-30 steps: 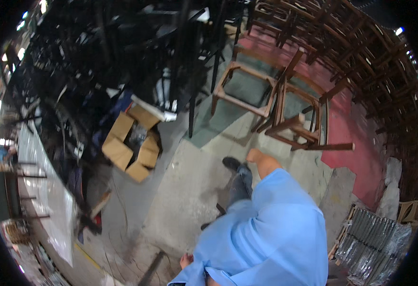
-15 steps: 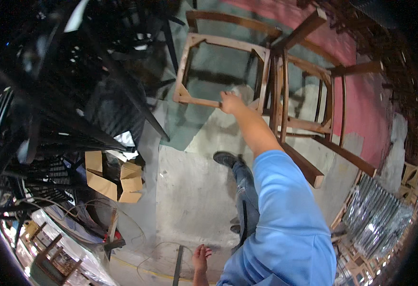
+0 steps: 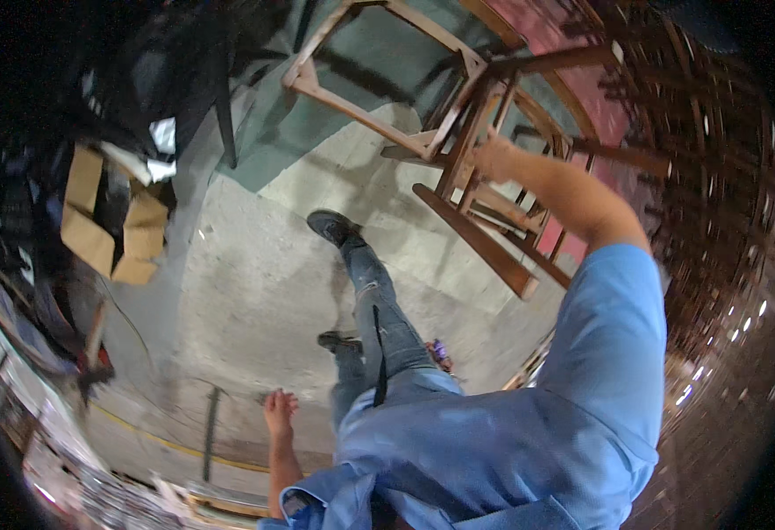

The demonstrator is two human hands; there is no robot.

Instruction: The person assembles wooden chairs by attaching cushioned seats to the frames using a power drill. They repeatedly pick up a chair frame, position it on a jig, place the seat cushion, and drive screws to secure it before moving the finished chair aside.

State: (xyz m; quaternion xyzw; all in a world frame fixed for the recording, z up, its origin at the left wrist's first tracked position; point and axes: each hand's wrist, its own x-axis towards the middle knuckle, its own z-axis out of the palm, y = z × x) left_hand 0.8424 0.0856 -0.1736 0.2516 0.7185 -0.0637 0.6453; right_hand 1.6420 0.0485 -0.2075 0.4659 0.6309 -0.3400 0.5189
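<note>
Right hand [image 3: 496, 157] grasps the wooden chair frame [image 3: 458, 150] far right; left hand [image 3: 279, 411] hangs near, fingers spread and released.

Bare wooden chair frame [image 3: 458, 132], seemingly tilted, its legs on concrete.

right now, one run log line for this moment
right hand: gripping wooden chair frame | left hand: free, open | floor: concrete

Furniture workshop, unfinished wooden chair frames [image 3: 458, 132] stacked around, bare concrete floor [image 3: 255, 291], cardboard boxes [image 3: 109, 221]
</note>
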